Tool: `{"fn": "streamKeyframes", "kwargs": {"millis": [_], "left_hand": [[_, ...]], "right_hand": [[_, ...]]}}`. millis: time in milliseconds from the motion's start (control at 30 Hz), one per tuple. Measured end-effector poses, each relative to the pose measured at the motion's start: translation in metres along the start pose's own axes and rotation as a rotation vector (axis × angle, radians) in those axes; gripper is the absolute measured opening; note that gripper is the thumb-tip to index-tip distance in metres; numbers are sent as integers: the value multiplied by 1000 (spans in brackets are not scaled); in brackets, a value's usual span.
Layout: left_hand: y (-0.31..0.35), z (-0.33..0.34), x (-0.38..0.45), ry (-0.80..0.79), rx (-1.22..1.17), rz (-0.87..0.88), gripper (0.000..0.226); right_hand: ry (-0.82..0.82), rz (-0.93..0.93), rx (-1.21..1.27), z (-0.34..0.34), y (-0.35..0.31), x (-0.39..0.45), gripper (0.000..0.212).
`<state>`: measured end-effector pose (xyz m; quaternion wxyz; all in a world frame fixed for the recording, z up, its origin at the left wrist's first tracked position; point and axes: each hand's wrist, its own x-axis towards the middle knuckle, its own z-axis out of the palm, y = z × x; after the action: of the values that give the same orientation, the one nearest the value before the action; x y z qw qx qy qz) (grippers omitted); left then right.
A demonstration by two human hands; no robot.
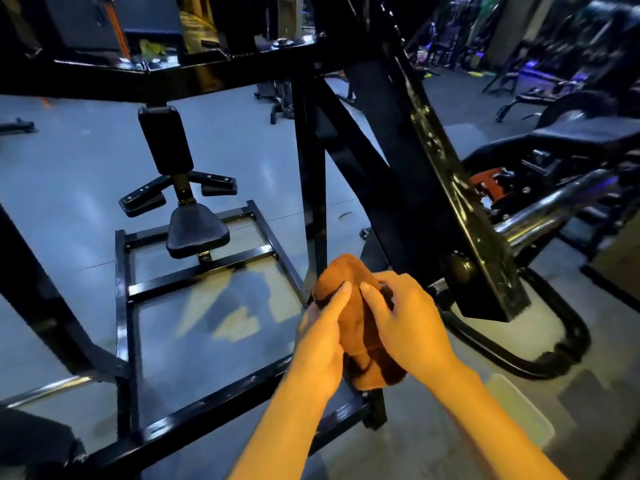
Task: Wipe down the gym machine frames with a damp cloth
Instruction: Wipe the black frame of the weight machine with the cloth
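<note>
Both hands, the left hand (320, 336) and the right hand (403, 327), hold the brown cloth (349, 289) bunched between them, probably to fold it for wiping. It is just before the slanted black beam (450, 161), not touching it. Behind the beam stands the seat (197, 233).

Rust-brown cloth (349, 282) against the glossy black machine frame (311, 174), with black padded seat (197, 233) and backrest (165, 138), grey-blue floor (69, 168), a chrome bar (550, 206), and an orange-red part (486, 181) at right.
</note>
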<state>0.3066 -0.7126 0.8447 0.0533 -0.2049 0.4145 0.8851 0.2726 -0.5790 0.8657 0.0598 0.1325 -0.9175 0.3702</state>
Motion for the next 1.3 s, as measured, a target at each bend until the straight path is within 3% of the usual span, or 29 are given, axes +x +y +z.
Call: {"fn": "streamKeyframes", "kwargs": {"millis": [133, 233, 333, 467, 633, 667, 733, 767, 867, 900, 967, 1033, 1167, 1300], "left_hand": [[10, 12, -3, -15, 61, 62, 51], [14, 21, -5, -85, 133, 93, 38], [23, 36, -12, -140, 140, 60, 33], [35, 47, -13, -202, 212, 37, 24], [42, 58, -13, -191, 358, 196, 46], [43, 62, -14, -189, 360, 213, 45], [45, 69, -13, -183, 344, 265, 13], [47, 70, -11, -208, 340, 293, 10], [56, 70, -12, -323, 348, 218, 15], [57, 69, -11, -345, 361, 197, 27], [60, 74, -11, -324, 364, 170, 41], [60, 83, -10, -262, 381, 173, 38], [62, 93, -7, -263, 354, 169, 28], [60, 102, -11, -337, 359, 173, 12]], "right_hand": [[-9, 111, 225, -9, 4, -7, 35], [-142, 196, 482, -18, 1, -7, 48], [-157, 152, 604, -26, -5, -7, 75], [74, 56, 553, -30, -13, -3, 58], [327, -69, 421, -36, -20, 0, 21], [296, -112, 403, -37, -22, 0, 17], [162, -162, 437, -38, -24, -2, 15], [95, -157, 471, -42, -26, -2, 16], [29, -118, 491, -59, -20, 4, 16], [31, -113, 455, -66, -16, 6, 19], [37, -144, 389, -73, -12, 10, 21], [77, -145, 441, -70, -10, 8, 19], [162, -53, 584, -64, -1, 2, 51], [-20, -107, 422, -67, -1, -7, 77]]}}
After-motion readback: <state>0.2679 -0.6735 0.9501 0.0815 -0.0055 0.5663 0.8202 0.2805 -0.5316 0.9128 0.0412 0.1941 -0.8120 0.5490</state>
